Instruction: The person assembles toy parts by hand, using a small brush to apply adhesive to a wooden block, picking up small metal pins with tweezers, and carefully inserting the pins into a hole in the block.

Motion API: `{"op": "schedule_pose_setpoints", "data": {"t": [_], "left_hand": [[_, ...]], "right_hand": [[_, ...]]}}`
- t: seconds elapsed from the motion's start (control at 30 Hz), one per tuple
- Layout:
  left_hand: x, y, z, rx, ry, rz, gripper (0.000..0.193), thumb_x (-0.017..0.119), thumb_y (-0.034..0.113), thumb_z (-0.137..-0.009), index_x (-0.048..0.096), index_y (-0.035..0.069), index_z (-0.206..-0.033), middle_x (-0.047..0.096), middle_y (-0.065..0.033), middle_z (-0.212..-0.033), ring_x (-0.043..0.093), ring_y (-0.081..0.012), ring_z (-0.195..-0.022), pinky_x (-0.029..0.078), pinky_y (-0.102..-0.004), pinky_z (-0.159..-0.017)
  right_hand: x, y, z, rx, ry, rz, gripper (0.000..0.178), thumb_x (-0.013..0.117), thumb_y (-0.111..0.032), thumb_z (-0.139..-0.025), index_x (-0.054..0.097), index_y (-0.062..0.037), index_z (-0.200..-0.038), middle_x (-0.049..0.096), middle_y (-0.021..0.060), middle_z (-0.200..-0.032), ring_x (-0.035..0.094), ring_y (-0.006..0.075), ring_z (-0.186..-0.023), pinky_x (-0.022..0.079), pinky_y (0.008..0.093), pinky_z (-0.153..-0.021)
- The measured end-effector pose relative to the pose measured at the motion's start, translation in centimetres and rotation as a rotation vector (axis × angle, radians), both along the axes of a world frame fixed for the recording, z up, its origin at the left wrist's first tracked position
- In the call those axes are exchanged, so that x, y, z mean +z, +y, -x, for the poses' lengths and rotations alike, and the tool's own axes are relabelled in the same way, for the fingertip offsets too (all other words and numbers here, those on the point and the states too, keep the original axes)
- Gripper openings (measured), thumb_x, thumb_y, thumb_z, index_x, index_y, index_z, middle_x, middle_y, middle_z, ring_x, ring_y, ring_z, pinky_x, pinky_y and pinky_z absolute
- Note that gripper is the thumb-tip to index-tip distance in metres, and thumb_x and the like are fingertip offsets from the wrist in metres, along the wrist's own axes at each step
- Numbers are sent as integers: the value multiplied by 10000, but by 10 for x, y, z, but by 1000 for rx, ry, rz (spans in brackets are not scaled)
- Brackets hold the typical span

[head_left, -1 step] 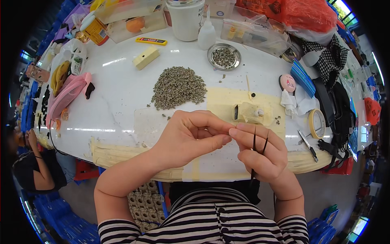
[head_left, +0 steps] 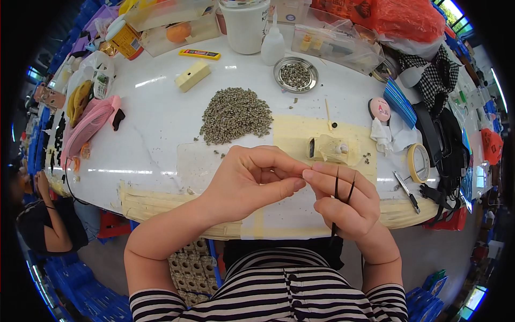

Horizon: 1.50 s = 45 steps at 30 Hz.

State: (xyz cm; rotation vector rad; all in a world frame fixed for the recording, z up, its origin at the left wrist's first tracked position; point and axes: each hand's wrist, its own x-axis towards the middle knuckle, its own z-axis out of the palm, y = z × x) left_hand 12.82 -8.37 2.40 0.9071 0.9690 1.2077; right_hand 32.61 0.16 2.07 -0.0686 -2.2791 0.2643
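Observation:
My left hand (head_left: 252, 180) is closed in a pinch, its thumb and forefinger meeting the fingertips of my right hand (head_left: 346, 198). Whatever lies between those fingertips is too small to make out. A pair of black tweezers (head_left: 336, 185) is tucked in my right hand, its two thin tips pointing away from me. Just beyond my hands a heap of small metallic grey parts (head_left: 236, 115) lies on the white table. Behind the right hand sits a block wrapped in cream tape (head_left: 330, 149), with a small pale piece on top.
A round metal dish (head_left: 296, 75) holds more small parts. Farther back stand a white tub (head_left: 245, 29) and a squeeze bottle (head_left: 273, 48). To the right lie a tape roll (head_left: 418, 162) and a utility knife (head_left: 406, 192). A pink mesh pouch (head_left: 88, 129) is at left.

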Motion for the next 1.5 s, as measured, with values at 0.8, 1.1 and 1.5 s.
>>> {"op": "schedule_pose_setpoints", "data": {"t": [0.8,1.1,1.5], "left_hand": [[1,-4,-1,-17,50,-28,225,697,-76,-851,709,-26,-1071,681,-96,-970,661,-133,-842,556,-252,-721],[2,0,0,206,751,-553,220,775,-51,-760,750,11,-970,685,-79,-808,666,-137,-716,519,-239,-604],[-1,-1,0,246,899,-719,259,845,48,-708,746,13,-944,686,-81,-798,671,-162,-686,534,-252,-576]], "right_hand": [[-3,-6,4,-53,96,-75,229,712,-22,-614,576,-64,-793,695,107,-872,683,248,-773,553,274,-572],[-5,-6,4,3,107,-3,216,707,-5,-656,554,-32,-805,700,168,-904,690,283,-769,563,295,-560],[-4,-8,2,35,92,183,175,708,-31,-655,587,-4,-778,693,208,-962,678,290,-785,575,318,-608]]}}
